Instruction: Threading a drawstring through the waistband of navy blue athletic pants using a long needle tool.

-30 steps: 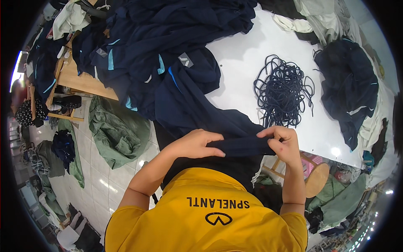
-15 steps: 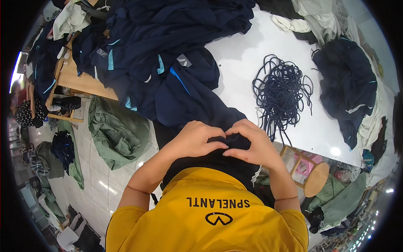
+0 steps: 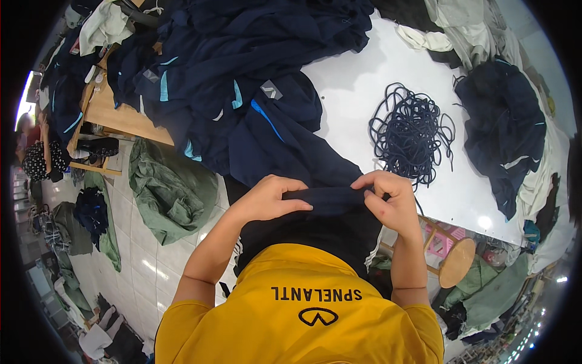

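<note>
A dark navy garment with a bright blue strip hangs over the table's near edge toward me. Its band-like edge is stretched flat between my hands, just in front of my body. My left hand pinches the left end of that edge, thumb below and fingers above. At the other end my right hand grips the cloth between thumb and fingers. A tangled heap of navy cords lies on the white table, beyond my right hand.
A large pile of navy garments covers the far left of the table. More navy cloth lies at the right edge. A green cloth sack sits on the floor at left, and a round wooden stool stands at right.
My hands were close together, fingertips nearly touching at the garment's edge. They have moved apart, and the edge now runs straight and taut between them.
</note>
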Motion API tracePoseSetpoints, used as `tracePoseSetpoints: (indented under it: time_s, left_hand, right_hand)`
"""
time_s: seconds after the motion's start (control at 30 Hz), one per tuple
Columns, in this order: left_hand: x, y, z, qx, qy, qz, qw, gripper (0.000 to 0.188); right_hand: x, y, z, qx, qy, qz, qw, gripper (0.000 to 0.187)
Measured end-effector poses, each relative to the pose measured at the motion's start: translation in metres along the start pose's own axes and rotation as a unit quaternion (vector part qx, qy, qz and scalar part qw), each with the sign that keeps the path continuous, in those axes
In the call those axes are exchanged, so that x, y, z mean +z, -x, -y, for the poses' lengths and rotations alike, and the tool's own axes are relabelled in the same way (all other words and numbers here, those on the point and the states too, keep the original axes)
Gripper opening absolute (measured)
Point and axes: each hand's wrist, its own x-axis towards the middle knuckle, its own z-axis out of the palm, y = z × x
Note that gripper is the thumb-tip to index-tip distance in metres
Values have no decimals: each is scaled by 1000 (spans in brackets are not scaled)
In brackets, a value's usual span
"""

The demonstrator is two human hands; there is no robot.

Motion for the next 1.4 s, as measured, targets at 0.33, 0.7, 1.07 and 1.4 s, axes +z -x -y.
tracePoseSetpoints:
  time_s: [0.33, 0.7, 1.07, 1.4]
  left_hand:
    - [-10, 8, -6, 40, 6, 80, 996, 28]
    - [29, -11, -8, 105, -120, -130, 979, 21]
    - [-87, 21, 51, 218, -503, -270, 792, 19]
    - [-43, -28, 9, 413, -443, -280, 745, 18]
  right_hand:
    - [-7, -8, 9, -3, 18, 65, 998, 20]
    - [32, -17, 25, -97, 133, -23, 986, 16]
    - [13, 19, -4, 130, -144, 11, 981, 35]
    - [24, 9, -20, -126, -37, -32, 991, 79]
